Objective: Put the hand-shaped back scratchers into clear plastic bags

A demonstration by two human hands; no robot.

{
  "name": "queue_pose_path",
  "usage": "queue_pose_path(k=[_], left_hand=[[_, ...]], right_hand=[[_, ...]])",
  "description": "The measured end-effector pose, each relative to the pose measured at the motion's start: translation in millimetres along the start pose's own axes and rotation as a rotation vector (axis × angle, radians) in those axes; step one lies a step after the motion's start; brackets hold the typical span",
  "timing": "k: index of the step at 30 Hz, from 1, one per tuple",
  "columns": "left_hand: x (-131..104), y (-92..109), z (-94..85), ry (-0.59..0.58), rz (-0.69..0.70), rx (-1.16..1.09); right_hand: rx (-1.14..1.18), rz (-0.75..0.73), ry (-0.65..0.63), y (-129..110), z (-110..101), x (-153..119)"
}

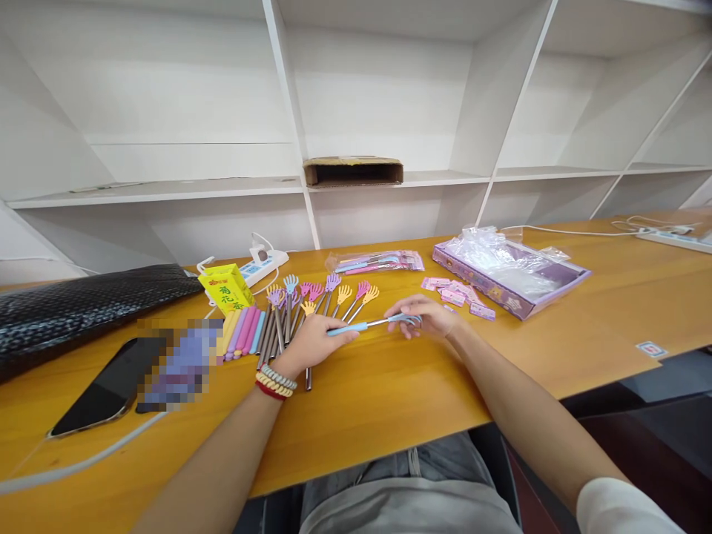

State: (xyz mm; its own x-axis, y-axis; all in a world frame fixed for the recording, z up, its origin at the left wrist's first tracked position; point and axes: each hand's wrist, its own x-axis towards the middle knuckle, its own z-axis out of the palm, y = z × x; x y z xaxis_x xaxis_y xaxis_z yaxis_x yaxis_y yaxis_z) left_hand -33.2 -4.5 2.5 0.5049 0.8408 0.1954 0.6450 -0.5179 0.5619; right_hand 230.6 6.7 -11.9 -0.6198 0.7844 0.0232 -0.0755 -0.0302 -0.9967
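Note:
A light-blue back scratcher [378, 322] with a metal rod lies level between my hands above the table. Its blue handle is gripped by my left hand [318, 343], which wears beaded bracelets. Around the hand-shaped claw head at the other end, the fingers of my right hand [423, 317] are curled. Just beyond my left hand lie several metal rods with coloured claw heads [332, 282]. To the left of those is a row of loose handles [245, 334] in yellow, purple, pink and blue. Small pink-purple cards [457, 294] are scattered beyond my right hand.
A purple box [515, 304] holding clear plastic bags stands at right. Bagged scratchers [381, 262] lie at the back. On the left are a yellow carton [227, 288], a power strip [264, 268], a phone [108, 386] and a black wrapped package [83, 308]. White shelves rise behind.

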Motion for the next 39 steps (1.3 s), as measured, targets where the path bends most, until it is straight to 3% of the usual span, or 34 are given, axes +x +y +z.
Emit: queue_pose_path(k=[7,17,29,32,35,39], left_hand=[[-9,6,-5.0,-0.024,0.164,0.056],[-11,15,-2.4,0.014,0.148,0.057],[-5,10,5.8,-0.083,0.164,0.143],[-5,12,9.3,-0.099,0.175,0.175],[-6,12,11.3,-0.043,0.12,0.217],[-3,15,8.8,0.073,-0.035,0.092]], right_hand=[[-0.199,-0.006,0.097,2,19,3],[-0.111,0.009,0.133,-4,23,0],[-0.221,0.029,0.007,-6,8,1],[-0.193,0.004,0.149,-5,-1,3],[-0.196,-0.082,0.425,-1,-14,5],[-0.574,-0.11,0.81,7,-37,4]])
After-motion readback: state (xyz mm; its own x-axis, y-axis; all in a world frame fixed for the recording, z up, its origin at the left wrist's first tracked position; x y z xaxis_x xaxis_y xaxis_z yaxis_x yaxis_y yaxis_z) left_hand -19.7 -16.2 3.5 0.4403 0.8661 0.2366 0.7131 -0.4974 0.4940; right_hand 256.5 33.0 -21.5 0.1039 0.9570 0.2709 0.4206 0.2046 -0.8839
